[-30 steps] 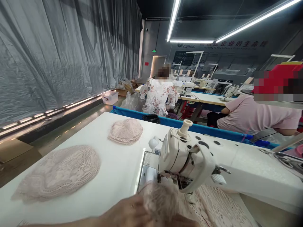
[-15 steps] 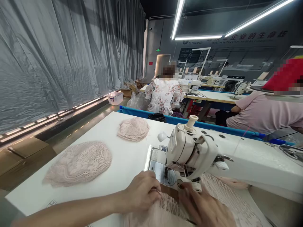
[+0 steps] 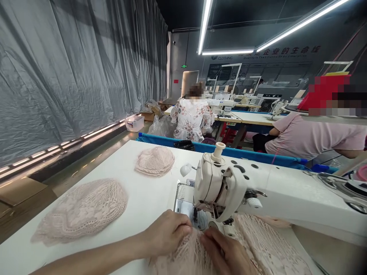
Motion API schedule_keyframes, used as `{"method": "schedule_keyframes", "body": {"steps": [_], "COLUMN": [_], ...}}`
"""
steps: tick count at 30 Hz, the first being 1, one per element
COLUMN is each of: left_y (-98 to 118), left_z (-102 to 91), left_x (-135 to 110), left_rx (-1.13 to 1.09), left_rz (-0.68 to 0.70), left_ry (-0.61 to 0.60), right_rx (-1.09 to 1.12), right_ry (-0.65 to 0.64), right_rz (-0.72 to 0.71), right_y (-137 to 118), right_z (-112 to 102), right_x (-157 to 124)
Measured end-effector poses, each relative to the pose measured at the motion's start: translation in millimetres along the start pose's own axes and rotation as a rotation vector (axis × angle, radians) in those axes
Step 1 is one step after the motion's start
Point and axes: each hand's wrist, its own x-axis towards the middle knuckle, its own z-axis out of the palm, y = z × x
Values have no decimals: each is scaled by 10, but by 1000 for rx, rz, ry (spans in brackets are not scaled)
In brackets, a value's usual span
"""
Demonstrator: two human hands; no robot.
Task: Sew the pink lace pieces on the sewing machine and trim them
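Pale pink lace fabric [image 3: 189, 254] is stretched between my two hands, just in front of a white sewing machine [image 3: 212, 183]. My left hand [image 3: 169, 233] is closed, pinching the lace's upper edge between thumb and fingers. Close beside it, my right hand [image 3: 226, 250] grips the same edge with bent fingers. The presser foot [image 3: 195, 214] stands right behind the lace edge; whether the fabric lies under it I cannot tell. More lace [image 3: 266, 244] spreads under the machine arm, right of my right hand.
Two stacks of lace pieces, a larger one [image 3: 86, 208] and a smaller one [image 3: 155, 162], lie on the white table [image 3: 143, 214]. A blue fabric trough [image 3: 246, 154] runs along its far edge. Two people sit beyond, at other machines. A cardboard box [image 3: 23, 198] stands at left.
My right hand has moved left, closer to my left hand, and the lace edge between them is now gathered narrower. The camera view has turned a little to the right.
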Motion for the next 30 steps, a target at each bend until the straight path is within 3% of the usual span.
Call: {"method": "schedule_keyframes", "body": {"steps": [7, 10, 12, 14, 18, 20, 25, 30], "left_y": [-21, -73, -121, -163, -184, -182, -260, -320], "left_z": [16, 54, 73, 87, 124, 163, 278, 310], "left_x": [34, 76, 77, 54, -7, -19, 0, 16], "left_rx": [121, 165, 255, 377, 563, 582, 636, 739], "left_rz": [-28, -17, 11, 124, 484, 607, 694, 672], "left_ry": [-17, -27, 31, 149, 482, 548, 468, 438], "right_rx": [-282, -402, -466, -513, -530, -524, -542, -848], "right_ry": [130, 154, 153, 159, 195, 215, 203, 279], "right_rz": [-46, -78, -104, -138, -226, -253, -267, -377], "right_y": [178, 192, 183, 168, 144, 140, 160, 147], "right_z": [211, 210, 185, 157, 125, 129, 137, 38], "right_x": [-11, -7, 5, 20, 49, 57, 64, 44]}}
